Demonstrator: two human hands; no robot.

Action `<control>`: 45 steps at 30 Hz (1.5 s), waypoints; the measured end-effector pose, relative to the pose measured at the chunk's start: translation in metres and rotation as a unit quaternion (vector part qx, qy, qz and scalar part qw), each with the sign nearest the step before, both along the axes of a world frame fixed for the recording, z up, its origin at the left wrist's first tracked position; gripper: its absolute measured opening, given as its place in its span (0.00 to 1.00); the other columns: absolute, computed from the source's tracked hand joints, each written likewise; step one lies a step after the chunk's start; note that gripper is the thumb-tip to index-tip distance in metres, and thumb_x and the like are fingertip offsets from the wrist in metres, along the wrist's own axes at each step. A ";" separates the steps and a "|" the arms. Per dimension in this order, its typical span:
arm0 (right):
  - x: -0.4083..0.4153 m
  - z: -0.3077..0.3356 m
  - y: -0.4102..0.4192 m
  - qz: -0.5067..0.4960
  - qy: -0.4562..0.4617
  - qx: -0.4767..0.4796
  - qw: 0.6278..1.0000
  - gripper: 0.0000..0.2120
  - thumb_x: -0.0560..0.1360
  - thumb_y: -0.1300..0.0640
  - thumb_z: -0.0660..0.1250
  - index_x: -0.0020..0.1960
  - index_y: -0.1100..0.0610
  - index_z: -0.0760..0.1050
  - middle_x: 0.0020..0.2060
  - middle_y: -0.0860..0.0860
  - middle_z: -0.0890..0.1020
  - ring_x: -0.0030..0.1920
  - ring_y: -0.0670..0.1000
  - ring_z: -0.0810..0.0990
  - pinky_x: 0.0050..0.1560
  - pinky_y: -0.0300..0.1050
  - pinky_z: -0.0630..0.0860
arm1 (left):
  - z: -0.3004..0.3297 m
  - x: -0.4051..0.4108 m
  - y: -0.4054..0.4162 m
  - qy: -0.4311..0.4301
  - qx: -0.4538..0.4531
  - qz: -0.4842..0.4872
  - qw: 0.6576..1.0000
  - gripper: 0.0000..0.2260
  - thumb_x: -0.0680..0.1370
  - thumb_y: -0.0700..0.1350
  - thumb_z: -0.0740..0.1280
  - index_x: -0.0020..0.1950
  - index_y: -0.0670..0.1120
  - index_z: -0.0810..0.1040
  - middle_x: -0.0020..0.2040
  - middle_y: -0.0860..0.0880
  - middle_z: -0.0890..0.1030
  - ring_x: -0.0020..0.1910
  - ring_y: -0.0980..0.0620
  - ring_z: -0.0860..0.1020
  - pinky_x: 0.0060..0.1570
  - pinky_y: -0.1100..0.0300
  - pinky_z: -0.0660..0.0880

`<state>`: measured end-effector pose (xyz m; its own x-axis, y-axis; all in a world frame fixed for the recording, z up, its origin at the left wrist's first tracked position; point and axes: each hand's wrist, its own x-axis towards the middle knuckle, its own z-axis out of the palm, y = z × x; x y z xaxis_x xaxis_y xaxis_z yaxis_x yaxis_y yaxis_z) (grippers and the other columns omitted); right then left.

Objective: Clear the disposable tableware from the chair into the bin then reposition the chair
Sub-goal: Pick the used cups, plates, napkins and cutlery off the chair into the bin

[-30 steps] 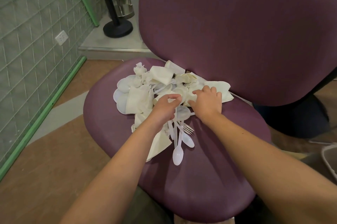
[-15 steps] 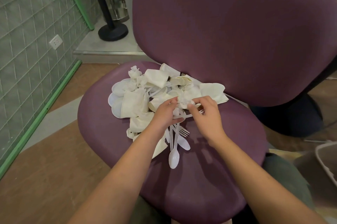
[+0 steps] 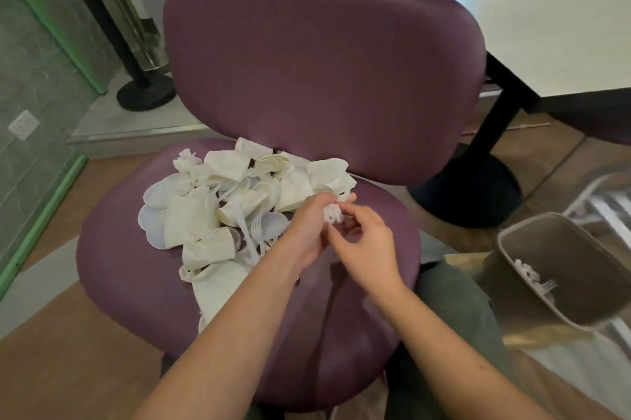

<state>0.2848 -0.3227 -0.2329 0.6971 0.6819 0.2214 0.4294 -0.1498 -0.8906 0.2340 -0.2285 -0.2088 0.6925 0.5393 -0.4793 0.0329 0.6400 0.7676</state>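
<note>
A purple chair (image 3: 341,334) stands in front of me. On the left half of its seat lies a pile of white disposable tableware (image 3: 218,204): crushed paper cups, round lids, forks and spoons. Above the seat's right side my left hand (image 3: 307,231) and my right hand (image 3: 365,245) meet. Together they pinch a small crumpled white piece (image 3: 333,213) lifted clear of the pile. A grey bin (image 3: 532,249) stands tilted on the floor to the right of the chair, with some white cutlery inside it.
A white table (image 3: 546,44) on a black pedestal base (image 3: 471,194) stands behind the chair at the right. A black post with a round base (image 3: 145,97) sits on a step at the back left. A tiled wall with a socket (image 3: 22,124) runs along the left.
Both hands have lifted from the pile and moved right with the small white piece between them. The view has tilted up and the bin has come into sight.
</note>
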 end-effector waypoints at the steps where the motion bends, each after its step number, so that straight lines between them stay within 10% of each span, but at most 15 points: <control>1: 0.008 0.001 -0.010 -0.011 -0.013 0.000 1.000 0.16 0.70 0.56 0.73 0.57 0.51 0.80 0.45 0.46 0.80 0.47 0.46 0.78 0.50 0.35 0.73 | 0.001 0.011 -0.008 -0.009 -0.014 -0.009 1.000 0.12 0.80 0.41 0.56 0.56 0.40 0.78 0.53 0.44 0.83 0.41 0.47 0.81 0.40 0.54 0.80; 9: 0.082 0.007 -0.092 -0.139 -0.033 0.001 0.990 0.07 0.73 0.61 0.72 0.50 0.54 0.81 0.53 0.46 0.72 0.51 0.35 0.73 0.49 0.25 0.69 | -0.016 0.097 -0.080 0.042 0.058 -0.158 0.985 0.13 0.80 0.49 0.61 0.54 0.44 0.81 0.51 0.43 0.82 0.47 0.49 0.80 0.43 0.58 0.73; 24: 0.202 -0.024 -0.215 -0.298 0.035 -0.045 0.953 0.06 0.73 0.56 0.72 0.45 0.49 0.75 0.40 0.43 0.80 0.41 0.42 0.78 0.41 0.32 0.71 | -0.051 0.233 -0.176 0.124 0.166 -0.317 0.926 0.20 0.80 0.61 0.59 0.61 0.48 0.78 0.54 0.47 0.82 0.53 0.51 0.80 0.55 0.58 0.75; 29: 0.241 -0.045 -0.235 -0.370 0.050 -0.093 0.923 0.07 0.73 0.59 0.71 0.46 0.53 0.74 0.45 0.49 0.78 0.43 0.44 0.75 0.41 0.33 0.70 | -0.107 0.260 -0.181 0.268 0.358 -0.289 0.847 0.20 0.75 0.56 0.69 0.64 0.55 0.71 0.65 0.46 0.71 0.65 0.45 0.71 0.67 0.48 0.68; 37: 0.262 -0.105 -0.229 -0.186 0.184 -0.367 0.893 0.18 0.79 0.57 0.63 0.69 0.55 0.73 0.68 0.55 0.75 0.66 0.55 0.74 0.63 0.43 0.68 | -0.140 0.262 -0.180 0.267 0.379 -0.284 0.839 0.19 0.76 0.38 0.67 0.65 0.54 0.71 0.54 0.45 0.80 0.50 0.47 0.79 0.56 0.49 0.77; 45: 0.248 -0.070 -0.208 -0.226 0.135 -0.255 0.930 0.13 0.77 0.59 0.63 0.60 0.55 0.80 0.57 0.52 0.82 0.57 0.52 0.79 0.57 0.43 0.72 | -0.123 0.251 -0.167 0.228 0.345 -0.308 0.857 0.17 0.79 0.40 0.63 0.68 0.49 0.74 0.59 0.50 0.80 0.55 0.51 0.78 0.54 0.59 0.73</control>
<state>0.5323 -0.5306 -0.3028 0.9211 0.2743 -0.2763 -0.0093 -0.6940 -0.7199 0.4851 -0.3957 -0.3316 0.7733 0.4017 -0.4905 0.5985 -0.2074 0.7738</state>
